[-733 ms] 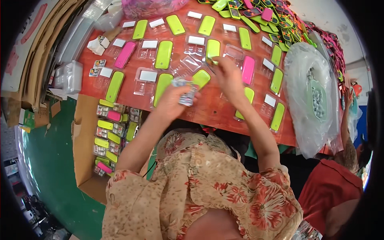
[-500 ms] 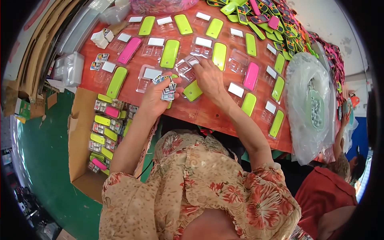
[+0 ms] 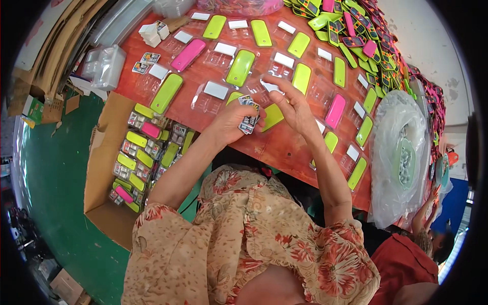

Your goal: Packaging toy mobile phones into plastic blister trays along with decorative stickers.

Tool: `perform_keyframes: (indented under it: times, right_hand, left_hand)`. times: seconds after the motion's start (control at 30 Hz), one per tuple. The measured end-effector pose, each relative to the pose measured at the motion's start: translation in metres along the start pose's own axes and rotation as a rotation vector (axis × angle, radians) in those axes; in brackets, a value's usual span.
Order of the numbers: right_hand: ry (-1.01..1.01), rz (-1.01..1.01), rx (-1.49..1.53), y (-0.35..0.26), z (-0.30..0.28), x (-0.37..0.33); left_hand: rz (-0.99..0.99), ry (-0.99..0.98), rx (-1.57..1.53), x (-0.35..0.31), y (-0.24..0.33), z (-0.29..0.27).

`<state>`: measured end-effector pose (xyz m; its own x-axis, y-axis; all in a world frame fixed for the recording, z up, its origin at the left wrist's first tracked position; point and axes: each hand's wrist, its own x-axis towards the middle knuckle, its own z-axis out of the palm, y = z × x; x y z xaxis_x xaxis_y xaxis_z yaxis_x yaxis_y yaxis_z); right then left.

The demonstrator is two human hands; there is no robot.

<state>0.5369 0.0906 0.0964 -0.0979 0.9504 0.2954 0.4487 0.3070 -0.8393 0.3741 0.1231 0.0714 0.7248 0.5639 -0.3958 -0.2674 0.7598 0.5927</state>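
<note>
My left hand [image 3: 230, 124] is closed around a small stack of printed cards [image 3: 249, 116], held over the near edge of the red table. Beside it, my right hand [image 3: 300, 113] has its thumb and fingers apart and nothing visible in them. Its fingertips are near a white card [image 3: 270, 86] in a transparent blister tray. A lime-green phone-shaped toy [image 3: 273, 118] lies between my hands, partly covered by them. Around them, rows of transparent trays hold white cards and lime or pink phone shapes, such as a pink one [image 3: 335, 111] to the right.
An open carton [image 3: 101, 152] with packed toys stands at the left below the table [image 3: 190, 81]. Loose toys [image 3: 351, 35] heap at the far right, behind a plastic bag [image 3: 386, 157] around a green basket [image 3: 406, 165]. A card stack [image 3: 150, 34] sits far left. Another person [image 3: 406, 264] is at right.
My right hand has drawn back from the tray, its fingers spreading, and a white card now shows there. My left hand still holds the cards. The whole view has shifted.
</note>
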Motion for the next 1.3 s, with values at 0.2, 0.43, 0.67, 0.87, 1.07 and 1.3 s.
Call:
perform_keyframes:
  times: [0.2, 0.43, 0.67, 0.87, 1.07, 1.3]
  right_hand:
    - [-0.230, -0.232, -0.090, -0.024, 0.015, 0.007]
    - [-0.116, -0.064, -0.038, -0.030, 0.048, 0.013]
    - [-0.104, 0.192, 0.401, -0.061, 0.115, 0.067]
    - [-0.110, 0.128, 0.441, -0.046, 0.195, 0.117]
    - [-0.207, 0.143, 0.247, -0.065, 0.235, 0.166]
    - [-0.196, 0.118, -0.113, -0.036, 0.253, 0.209]
  left_hand:
    - [0.037, -0.193, -0.204, -0.002, 0.004, 0.000]
    - [0.162, -0.093, -0.438, -0.013, 0.009, -0.009]
    - [0.839, 0.454, -0.495, -0.039, 0.063, -0.033]
    - [1.005, 0.599, -0.344, -0.062, 0.101, -0.078]
    - [1.024, 0.822, -0.323, -0.075, 0.117, -0.166]
    - [0.808, 1.126, 0.054, -0.073, 0.126, -0.172]
